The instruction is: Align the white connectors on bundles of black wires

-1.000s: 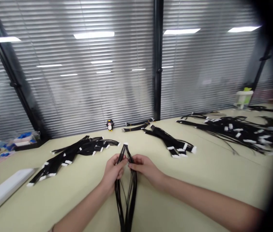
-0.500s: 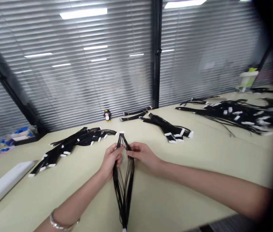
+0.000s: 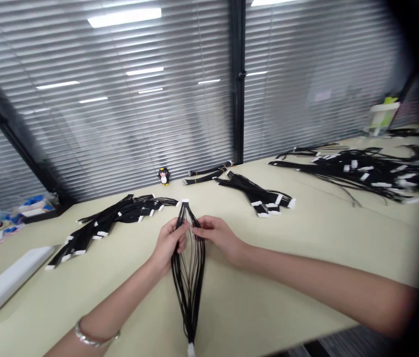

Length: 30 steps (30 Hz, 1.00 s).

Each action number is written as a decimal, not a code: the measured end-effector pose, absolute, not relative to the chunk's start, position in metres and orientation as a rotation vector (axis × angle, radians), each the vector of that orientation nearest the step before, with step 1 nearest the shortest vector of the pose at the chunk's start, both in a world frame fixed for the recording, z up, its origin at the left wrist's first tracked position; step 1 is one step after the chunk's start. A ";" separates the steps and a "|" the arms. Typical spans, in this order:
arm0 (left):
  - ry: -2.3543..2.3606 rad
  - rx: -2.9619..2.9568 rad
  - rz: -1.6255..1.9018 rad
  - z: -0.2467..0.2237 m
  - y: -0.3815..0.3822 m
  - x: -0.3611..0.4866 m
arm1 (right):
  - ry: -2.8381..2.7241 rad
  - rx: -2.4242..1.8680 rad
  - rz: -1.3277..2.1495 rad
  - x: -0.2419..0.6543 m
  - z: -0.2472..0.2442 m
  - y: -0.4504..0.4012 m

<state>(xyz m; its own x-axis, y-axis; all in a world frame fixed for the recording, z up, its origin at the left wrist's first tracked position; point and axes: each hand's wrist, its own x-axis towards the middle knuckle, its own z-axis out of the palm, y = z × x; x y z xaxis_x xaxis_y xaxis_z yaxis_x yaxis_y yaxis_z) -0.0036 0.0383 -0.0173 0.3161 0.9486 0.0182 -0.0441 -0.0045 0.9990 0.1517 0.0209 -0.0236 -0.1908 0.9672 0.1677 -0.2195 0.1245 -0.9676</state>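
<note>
At frame center, the left hand (image 3: 168, 241) and right hand (image 3: 215, 234) each pinch strands of the splayed cable (image 3: 189, 277) on the table (image 3: 306, 258).

Wire harness (image 3: 189, 270) laid on table (image 3: 306, 248) centre, cable pile (image 3: 113, 220) placed left, cable bundle (image 3: 259, 196) right, penguin figure (image 3: 163, 175) set far behind.

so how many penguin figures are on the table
1. The penguin stands at the table's far edge by the blinds, beyond the wire bundle in both hands. Others could be hidden behind the cable piles.
</note>
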 end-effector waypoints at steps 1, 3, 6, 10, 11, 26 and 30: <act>0.938 1.324 1.016 -0.017 0.038 -0.003 | -1.271 -0.852 1.322 0.152 -0.024 0.021; 0.970 1.337 1.044 -0.017 0.037 -0.003 | -1.285 -0.868 1.302 0.152 -0.024 0.021; 0.982 1.370 1.090 -0.018 0.038 -0.002 | -1.305 -0.878 1.288 0.152 -0.024 0.022; 0.907 1.308 1.165 -0.019 0.038 -0.001 | -1.317 -0.866 1.289 0.153 -0.023 0.021; 0.900 1.275 1.144 -0.019 0.038 -0.001 | -1.316 -0.868 1.295 0.153 -0.023 0.021; 1.002 1.351 1.034 -0.018 0.038 -0.002 | -1.332 -0.830 1.347 0.154 -0.025 0.022; 0.950 1.342 1.042 -0.017 0.037 -0.002 | -1.324 -0.816 1.373 0.154 -0.025 0.021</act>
<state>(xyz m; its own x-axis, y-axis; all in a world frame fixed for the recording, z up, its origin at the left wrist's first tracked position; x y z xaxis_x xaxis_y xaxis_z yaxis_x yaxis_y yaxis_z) -0.0021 0.0368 -0.0168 0.2826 0.9579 0.0506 -0.0381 -0.0415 0.9984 0.1541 0.0215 -0.0251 -0.2536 0.9518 0.1726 -0.2071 0.1209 -0.9708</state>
